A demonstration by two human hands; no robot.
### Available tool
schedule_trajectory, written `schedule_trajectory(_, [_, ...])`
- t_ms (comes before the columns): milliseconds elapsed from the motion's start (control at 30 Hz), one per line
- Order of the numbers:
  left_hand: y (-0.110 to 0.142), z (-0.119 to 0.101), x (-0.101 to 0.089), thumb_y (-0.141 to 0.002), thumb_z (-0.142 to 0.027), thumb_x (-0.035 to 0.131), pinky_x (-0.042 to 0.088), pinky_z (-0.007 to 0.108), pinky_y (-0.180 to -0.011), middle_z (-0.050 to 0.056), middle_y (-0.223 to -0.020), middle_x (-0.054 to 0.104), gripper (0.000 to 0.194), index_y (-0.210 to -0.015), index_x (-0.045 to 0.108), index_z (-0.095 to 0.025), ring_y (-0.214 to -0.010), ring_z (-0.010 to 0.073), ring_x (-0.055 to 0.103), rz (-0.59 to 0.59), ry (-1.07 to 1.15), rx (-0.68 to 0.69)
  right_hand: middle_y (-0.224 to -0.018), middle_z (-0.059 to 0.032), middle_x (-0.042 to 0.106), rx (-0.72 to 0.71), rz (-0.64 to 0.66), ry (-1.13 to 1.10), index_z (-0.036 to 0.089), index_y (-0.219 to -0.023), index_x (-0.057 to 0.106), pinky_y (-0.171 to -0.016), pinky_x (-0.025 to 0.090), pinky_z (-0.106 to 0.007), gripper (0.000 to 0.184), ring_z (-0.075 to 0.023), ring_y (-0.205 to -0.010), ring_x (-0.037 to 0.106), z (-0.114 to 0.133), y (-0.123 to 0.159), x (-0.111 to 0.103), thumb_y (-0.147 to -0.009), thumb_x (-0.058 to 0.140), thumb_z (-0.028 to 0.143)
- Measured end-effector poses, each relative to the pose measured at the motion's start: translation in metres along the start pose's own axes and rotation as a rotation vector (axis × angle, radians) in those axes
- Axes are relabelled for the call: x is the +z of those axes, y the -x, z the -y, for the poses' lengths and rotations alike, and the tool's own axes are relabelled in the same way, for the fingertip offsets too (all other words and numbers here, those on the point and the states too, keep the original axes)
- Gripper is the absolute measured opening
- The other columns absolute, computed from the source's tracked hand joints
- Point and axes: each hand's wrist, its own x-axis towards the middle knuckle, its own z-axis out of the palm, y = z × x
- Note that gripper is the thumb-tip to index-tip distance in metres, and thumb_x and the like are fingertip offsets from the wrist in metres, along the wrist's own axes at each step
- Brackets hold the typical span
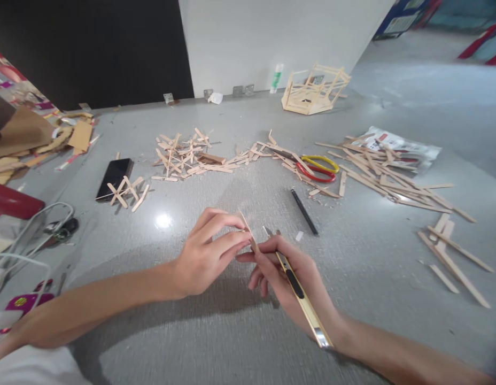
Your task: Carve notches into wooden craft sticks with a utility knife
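- Pinching at centre frame, the left hand [203, 248] has its thumb and fingertips together on a thin wooden stick [249, 232], which slants with its top end free.
- Just to the right, the right hand [290, 270] is wrapped round a gold knife [308, 313], and its thumb and finger meet at the lower end of that same stick: two hands, one sliver of wood!
- Look at the knife: handle running down to lower centre-right, black slider facing up, blade tip out near the stick; whether the two touch, I cannot tell.
- Above the right hand, a black pen [304, 212] lies slanted, a small pale scrap [299, 236] just beside it.
- Over at upper centre-right, scissors [318, 167] with one red and one yellow handle lie among sticks, blades partly covered.
- A tangled heap [184, 155] of sticks fills upper centre-left; a bigger spread [388, 174] covers the right, partly over a silvery packet [426, 152].
- Middle left, a dark phone [115, 177] carries crossed sticks at its lower edge.
- Up top, right of centre, stands an open wooden frame [308, 104], with a green-and-white tube [276, 78] upright to its left.
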Motion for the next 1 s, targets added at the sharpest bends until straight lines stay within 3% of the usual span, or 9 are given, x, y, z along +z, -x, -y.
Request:
schedule_trajectory(133, [0.002,0.0012,-0.0005,-0.088,-0.009,0.062,0.05,0.031,-0.079,0.003,-0.097,0.065,0.016,-0.098,0.064,-0.022,-0.09,0.0153,0.056,0.023,0.003,0.014,-0.094,-0.007,0.073,-0.029,-0.014,0.064,0.022,-0.09,0.052,-0.047,0.052,-0.024,0.018,-0.0122,-0.057,0.065,0.0027,0.0015,0.0008,-0.093,0.052,0.04])
schedule_trajectory(333, [0.0065,0.0018,0.0003,-0.085,-0.006,0.063,0.051,0.031,-0.078,0.003,-0.095,0.065,0.022,-0.101,0.063,-0.021,-0.089,0.0164,0.056,0.014,0.008,0.038,-0.063,0.0005,0.065,-0.125,-0.058,0.188,0.022,-0.085,0.053,-0.046,0.049,-0.021,0.015,-0.0113,-0.05,0.061,0.0073,0.0022,0.002,-0.093,0.052,0.036])
schedule_trajectory(667, [0.0042,-0.0047,0.0022,-0.089,-0.01,0.062,0.05,0.031,-0.076,0.005,-0.094,0.063,0.011,-0.095,0.057,-0.017,-0.088,0.0163,0.057,0.017,0.062,0.034,-0.062,0.0029,0.063,-0.163,-0.054,0.276,0.023,-0.09,0.053,-0.048,0.047,-0.021,0.01,-0.0108,-0.052,0.06,0.0007,0.004,-0.0004,-0.094,0.051,0.032])
schedule_trajectory(1000, [0.0076,-0.004,-0.0013,-0.085,-0.005,0.065,0.051,0.032,-0.078,0.005,-0.097,0.065,0.025,-0.107,0.061,-0.016,-0.092,0.0176,0.055,0.002,0.027,0.087,-0.059,0.0036,0.063,-0.207,-0.07,0.342,0.023,-0.088,0.051,-0.049,0.049,-0.02,0.009,-0.01,-0.049,0.06,0.0067,0.0038,0.0006,-0.093,0.049,0.031])
